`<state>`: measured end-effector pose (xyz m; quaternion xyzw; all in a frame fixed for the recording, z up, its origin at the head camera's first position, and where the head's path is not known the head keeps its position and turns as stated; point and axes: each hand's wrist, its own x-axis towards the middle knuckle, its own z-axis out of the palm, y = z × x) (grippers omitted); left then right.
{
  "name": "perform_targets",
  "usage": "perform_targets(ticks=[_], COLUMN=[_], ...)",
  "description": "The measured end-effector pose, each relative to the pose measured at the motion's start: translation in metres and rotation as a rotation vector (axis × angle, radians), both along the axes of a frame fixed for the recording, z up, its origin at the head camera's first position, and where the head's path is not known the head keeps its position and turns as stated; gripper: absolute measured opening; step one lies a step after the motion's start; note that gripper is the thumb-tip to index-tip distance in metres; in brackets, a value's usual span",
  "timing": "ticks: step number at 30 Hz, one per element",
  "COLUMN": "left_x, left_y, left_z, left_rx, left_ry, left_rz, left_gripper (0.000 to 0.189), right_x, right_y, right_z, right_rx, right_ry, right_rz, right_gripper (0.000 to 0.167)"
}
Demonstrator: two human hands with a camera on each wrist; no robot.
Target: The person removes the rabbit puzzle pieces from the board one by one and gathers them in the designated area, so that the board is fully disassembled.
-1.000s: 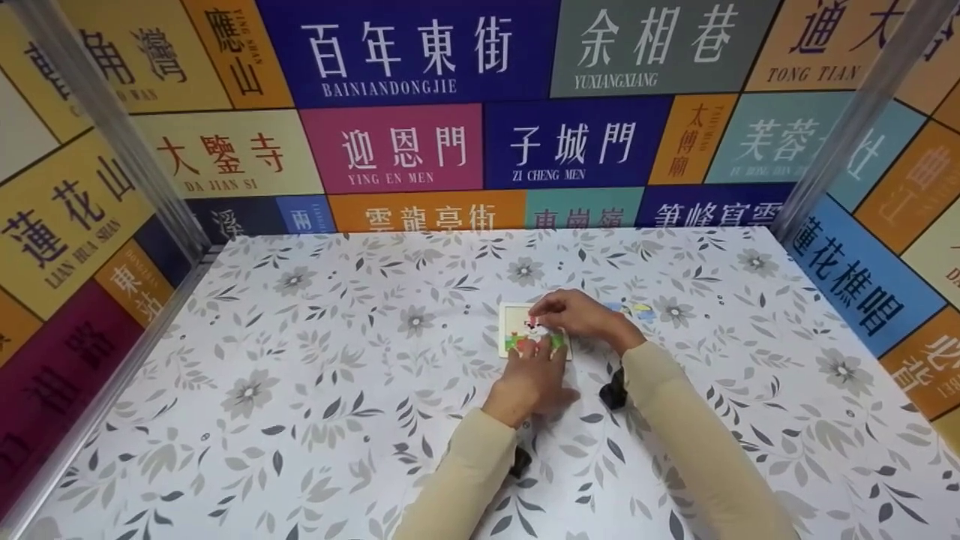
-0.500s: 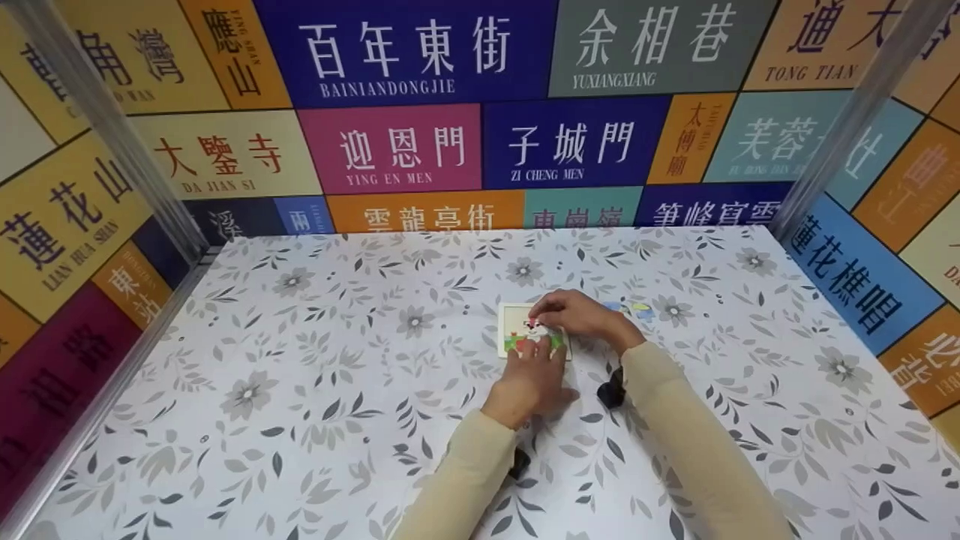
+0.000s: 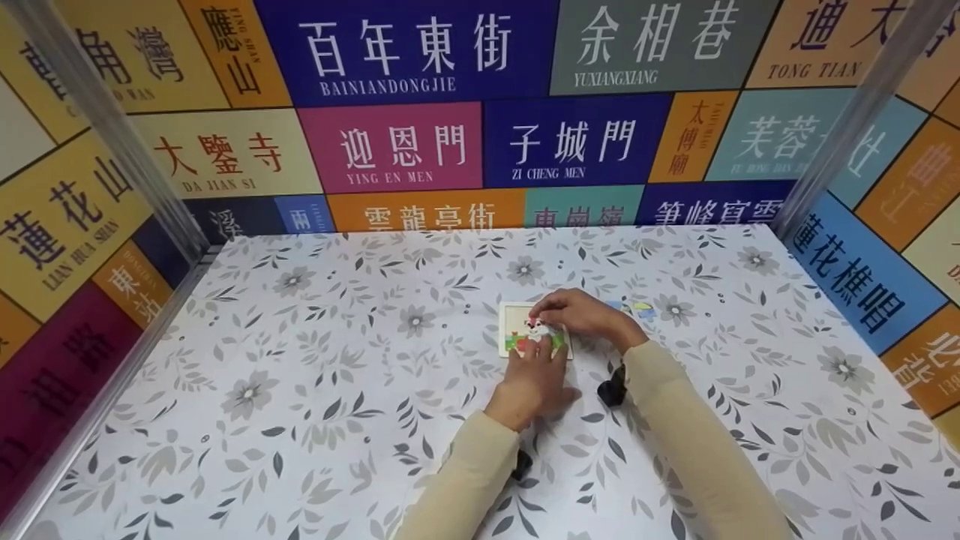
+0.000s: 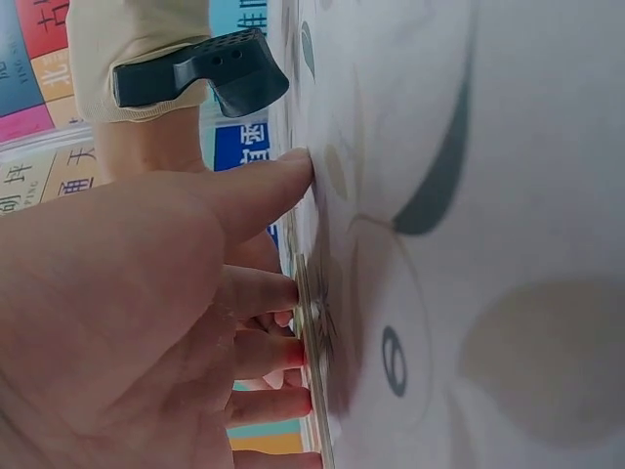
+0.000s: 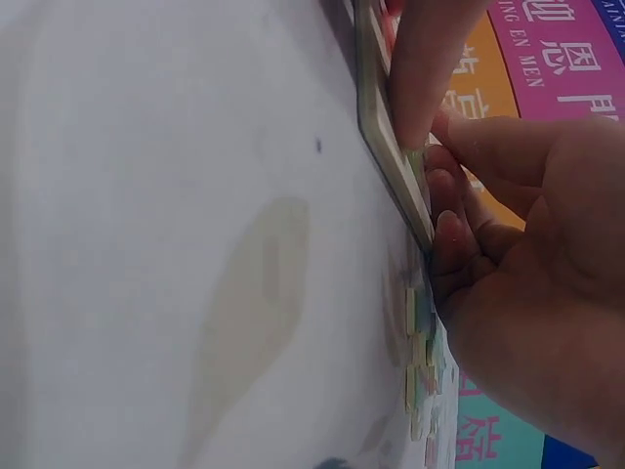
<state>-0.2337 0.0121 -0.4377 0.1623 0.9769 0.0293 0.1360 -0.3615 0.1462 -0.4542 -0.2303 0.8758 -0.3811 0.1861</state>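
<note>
A small square jigsaw puzzle board (image 3: 514, 311) with a pale frame lies on the table, its upper left part bare. Its picture has a white cartoon animal (image 3: 534, 328) with red on the head and green beside it. My left hand (image 3: 531, 381) rests its extended fingertips on the lower edge and pieces, thumb apart on the tabletop. Above the board's right side, my right hand (image 3: 586, 315) curls its thumb and fingers together at a puzzle piece by the animal's red top; the fingers mostly hide that piece. In the right wrist view the curled fingers (image 5: 447, 234) meet the board's corner.
Loose puzzle pieces (image 3: 643, 310), blue and yellow, lie to the right of the board, partly behind the right hand. The right wrist view shows several small pieces (image 5: 418, 363) near the board. Sign-printed walls (image 3: 390, 146) bound the leaf-patterned table (image 3: 315, 450).
Both hands hold nearly the same place over the board. The left fingers shift very slightly, and the puzzle picture looks unchanged.
</note>
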Motion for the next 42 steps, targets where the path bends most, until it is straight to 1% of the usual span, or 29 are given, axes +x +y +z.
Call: perform_targets(ticks=[4, 9, 13, 16, 18, 22, 26, 29, 30, 31, 33, 37, 38, 42], left_x=[0.000, -0.002, -0.003, -0.004, -0.004, -0.004, -0.002, -0.001, -0.001, -0.001, -0.001, 0.000, 0.000, 0.000], left_y=[-0.002, -0.002, -0.001, 0.000, 0.000, -0.001, -0.001, 0.001, 0.002, 0.002, 0.003, 0.002, 0.002, 0.001], left_z=[-0.001, -0.002, 0.000, 0.001, 0.002, 0.002, 0.000, -0.001, -0.001, -0.001, -0.001, -0.001, 0.000, 0.000], left_rx=[0.015, 0.021, 0.000, -0.008, -0.007, -0.001, 0.018, 0.016, 0.013, 0.009, -0.003, -0.001, 0.000, 0.022], left_ry=[0.005, 0.003, -0.001, -0.009, -0.008, 0.001, 0.006, 0.007, 0.006, 0.006, 0.009, -0.001, -0.003, 0.003], left_rz=[-0.001, -0.002, 0.002, 0.002, 0.002, 0.003, 0.006, 0.003, 0.004, 0.003, 0.004, 0.012, 0.015, 0.012], left_gripper=[0.074, 0.075, 0.076, 0.076, 0.076, 0.074, 0.074, 0.074, 0.074, 0.074, 0.074, 0.074, 0.074, 0.073], right_x=[0.000, -0.001, -0.001, -0.001, -0.001, 0.000, 0.001, 0.002, 0.002, 0.006, 0.005, 0.005, 0.003, 0.006], right_y=[-0.001, -0.001, -0.002, -0.003, -0.004, -0.007, -0.007, 0.001, 0.004, 0.007, 0.018, 0.040, 0.047, 0.071], right_z=[0.001, 0.002, 0.002, 0.003, 0.004, 0.008, 0.010, 0.012, 0.014, 0.019, 0.022, 0.026, 0.024, 0.026], right_rx=[-0.011, -0.026, -0.053, -0.069, -0.068, -0.075, -0.110, -0.150, -0.161, -0.165, -0.173, -0.131, -0.122, -0.090], right_ry=[-0.020, -0.021, -0.026, -0.023, -0.016, 0.015, 0.042, 0.069, 0.073, 0.076, 0.077, 0.078, 0.084, 0.086], right_rz=[0.003, 0.012, -0.010, -0.043, -0.058, -0.063, -0.069, -0.089, -0.103, -0.115, -0.132, -0.184, -0.198, -0.244], right_gripper=[0.027, 0.028, 0.026, 0.023, 0.022, 0.020, 0.016, 0.016, 0.016, 0.017, 0.018, 0.020, 0.020, 0.022])
